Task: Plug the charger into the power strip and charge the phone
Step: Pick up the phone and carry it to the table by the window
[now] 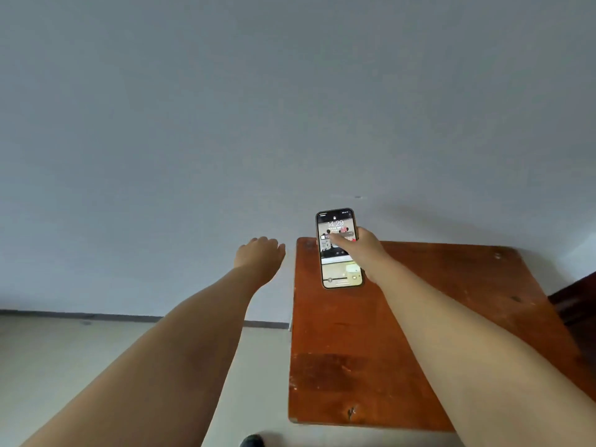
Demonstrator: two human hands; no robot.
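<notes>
A phone [335,221] with its lock screen lit is held face up over the far left part of a brown wooden table [387,350]. My right hand [364,250] grips the phone from its right side, thumb across the screen. My left hand [259,254] is stretched forward to the left of the table, seen from the back, fingers curled away from me; I cannot tell whether it holds anything. No charger, cable or power strip shows in the head view.
A plain grey-white wall [290,108] stands right behind the table. A light floor [80,366] lies to the left with a dark baseboard [80,314]. A dark piece of furniture [577,301] sits at the right edge. A dark shoe tip [253,441] shows at the bottom.
</notes>
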